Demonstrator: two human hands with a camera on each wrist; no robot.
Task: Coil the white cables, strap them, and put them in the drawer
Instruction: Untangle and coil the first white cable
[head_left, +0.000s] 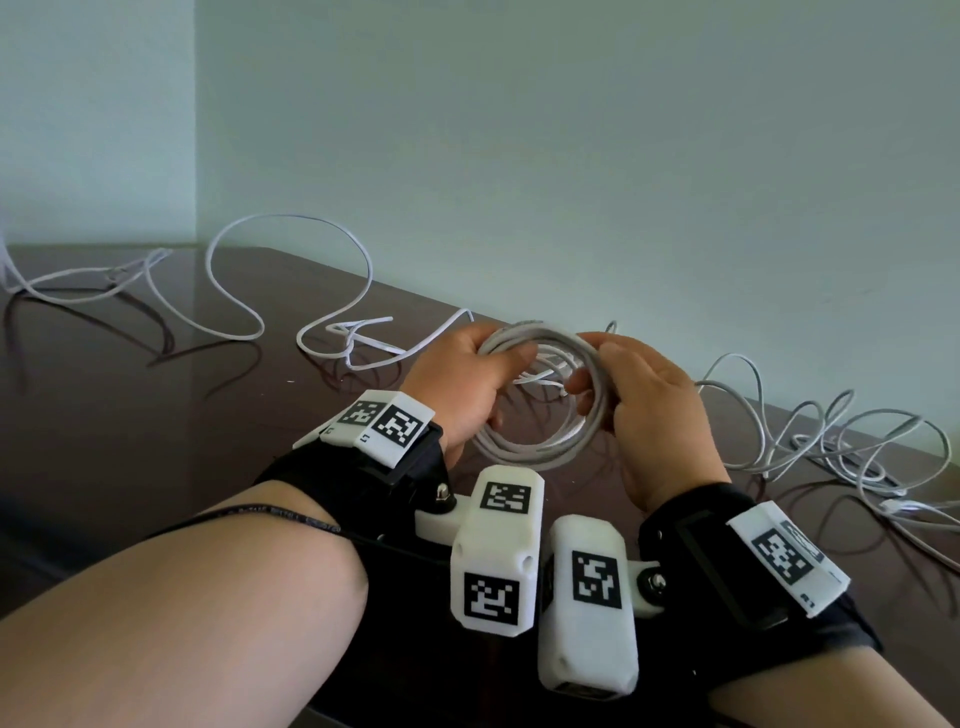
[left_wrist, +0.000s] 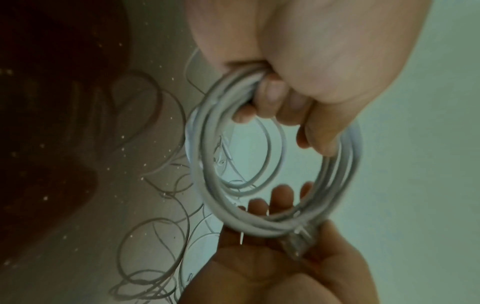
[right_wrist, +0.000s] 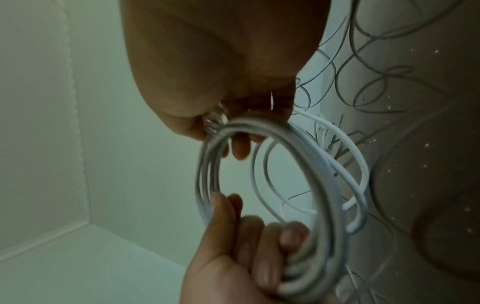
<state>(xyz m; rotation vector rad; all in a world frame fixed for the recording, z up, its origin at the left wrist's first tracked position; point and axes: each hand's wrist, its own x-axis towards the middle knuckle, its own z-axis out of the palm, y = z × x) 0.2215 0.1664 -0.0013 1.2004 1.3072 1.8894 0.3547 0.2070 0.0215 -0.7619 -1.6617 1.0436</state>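
No words or numbers are clear enough to read. The white wrist boxes (head_left: 493, 551) have black-and-white square code patterns. The thin black cord (head_left: 270, 517) on the left arm has tiny print, too blurry to read.

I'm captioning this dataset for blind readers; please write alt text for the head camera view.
Two hands hold a coiled white cable above a dark glossy table: left hand and right hand grip opposite sides. More loose white cables sprawl along the table by a pale wall.
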